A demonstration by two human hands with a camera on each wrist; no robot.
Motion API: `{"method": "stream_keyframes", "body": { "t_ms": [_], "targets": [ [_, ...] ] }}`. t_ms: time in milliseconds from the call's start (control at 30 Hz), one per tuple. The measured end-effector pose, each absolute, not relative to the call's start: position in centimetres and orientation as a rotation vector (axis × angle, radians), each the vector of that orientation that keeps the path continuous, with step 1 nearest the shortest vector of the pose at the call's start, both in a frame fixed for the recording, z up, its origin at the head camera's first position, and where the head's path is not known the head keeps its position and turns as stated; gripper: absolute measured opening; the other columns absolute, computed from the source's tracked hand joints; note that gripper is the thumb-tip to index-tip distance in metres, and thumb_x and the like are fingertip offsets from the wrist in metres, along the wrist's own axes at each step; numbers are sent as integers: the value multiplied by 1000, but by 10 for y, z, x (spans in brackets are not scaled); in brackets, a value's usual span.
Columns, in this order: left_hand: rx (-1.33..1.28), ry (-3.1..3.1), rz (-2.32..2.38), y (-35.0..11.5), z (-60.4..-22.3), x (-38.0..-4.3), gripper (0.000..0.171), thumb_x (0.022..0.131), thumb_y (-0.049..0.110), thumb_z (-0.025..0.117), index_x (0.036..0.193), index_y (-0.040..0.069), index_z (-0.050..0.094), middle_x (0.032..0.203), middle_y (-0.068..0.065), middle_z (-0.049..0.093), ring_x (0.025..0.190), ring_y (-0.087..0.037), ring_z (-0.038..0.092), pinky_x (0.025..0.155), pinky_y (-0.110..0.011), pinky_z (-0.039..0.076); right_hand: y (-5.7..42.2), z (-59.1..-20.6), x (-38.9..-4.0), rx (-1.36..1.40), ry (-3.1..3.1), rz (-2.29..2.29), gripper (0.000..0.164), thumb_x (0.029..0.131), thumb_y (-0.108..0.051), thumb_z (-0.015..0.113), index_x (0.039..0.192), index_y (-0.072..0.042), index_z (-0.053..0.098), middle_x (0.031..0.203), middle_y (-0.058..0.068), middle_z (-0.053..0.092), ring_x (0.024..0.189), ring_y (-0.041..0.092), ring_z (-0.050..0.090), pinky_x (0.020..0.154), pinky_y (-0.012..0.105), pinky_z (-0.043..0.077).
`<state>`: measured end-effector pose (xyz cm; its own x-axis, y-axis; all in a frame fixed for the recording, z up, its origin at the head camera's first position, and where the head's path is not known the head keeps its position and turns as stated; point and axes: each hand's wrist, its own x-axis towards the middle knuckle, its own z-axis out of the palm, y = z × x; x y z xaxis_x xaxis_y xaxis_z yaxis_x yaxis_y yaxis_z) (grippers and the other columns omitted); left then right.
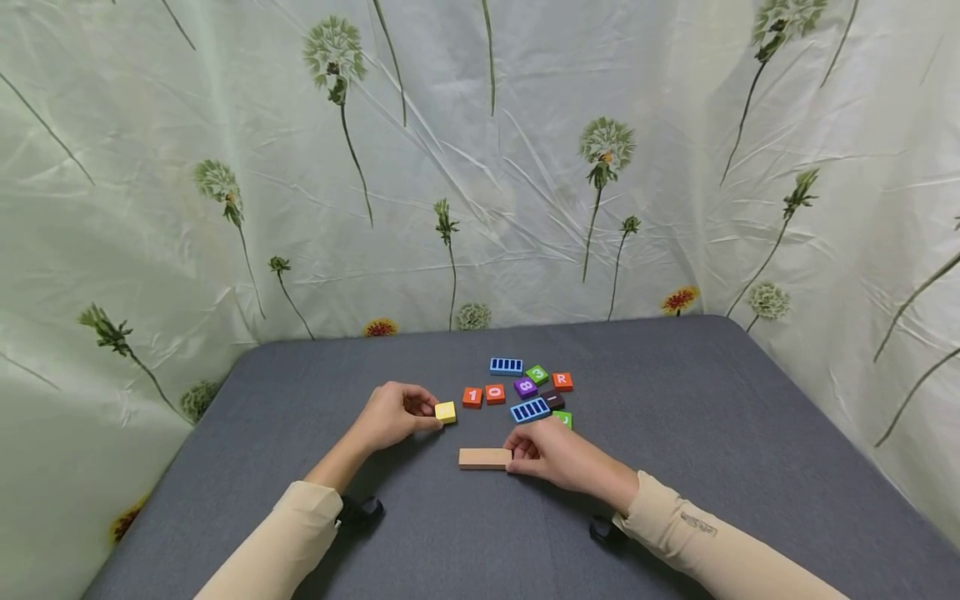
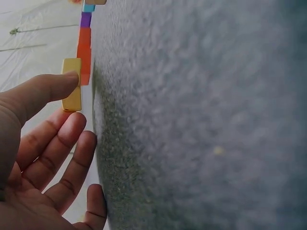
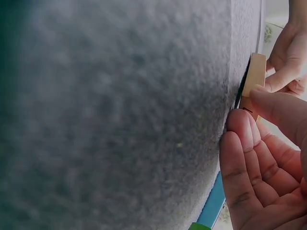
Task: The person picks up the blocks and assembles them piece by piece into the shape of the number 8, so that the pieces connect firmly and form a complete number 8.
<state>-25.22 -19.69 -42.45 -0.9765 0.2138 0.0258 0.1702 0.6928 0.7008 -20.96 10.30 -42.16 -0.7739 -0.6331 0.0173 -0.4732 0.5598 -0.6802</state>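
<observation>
Left hand (image 1: pixel 392 414) pinches the yellow tile (image 1: pixel 446 412) at its fingertips on the tabletop (image 1: pixel 712 400); right hand (image 1: pixel 551 451) grips the wood block (image 1: pixel 484 458). Those orange tiles (image 1: pixel 483 396) sit just past the left fingers, so a sloppy slide probably knocks them.

On the grey felt-covered worktop (image 1: pixel 675 517), the small yellow square block (image 1: pixel 446 412) lies left of two orange number tiles (image 1: pixel 483 396). The plain long wooden block (image 1: pixel 484 458) lies nearer the person, before the blue striped tile (image 1: pixel 530 410). The other coloured tiles (image 1: pixel 538 377) cluster behind, toward the flowered curtain (image 1: pixel 225 167).
</observation>
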Motion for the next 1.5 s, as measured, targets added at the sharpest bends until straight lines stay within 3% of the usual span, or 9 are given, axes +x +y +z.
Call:
{"method": "stream_keyframes", "body": {
  "t_ms": [667, 1500],
  "targets": [
    [546, 2803, 1093, -189, -424, -207, 22, 79, 14, 95, 92, 14, 78, 82, 7, 70, 75, -5, 61, 67, -22, 48, 112, -420, -193, -986, 2539, -972, 14, 97, -16, 81, 105, -6, 76, 83, -9, 68, 74, -5, 56, 68, 19, 51],
    [476, 2855, 980, -180, -425, -203, 24, 77, 14, 97, 90, 16, 76, 83, 5, 65, 80, -11, 57, 72, -25, 46, 112, -424, -203, -890, 2497, -1016, 16, 95, -16, 82, 106, -6, 75, 80, -9, 66, 72, -2, 57, 65, 19, 49]
  ]
}}
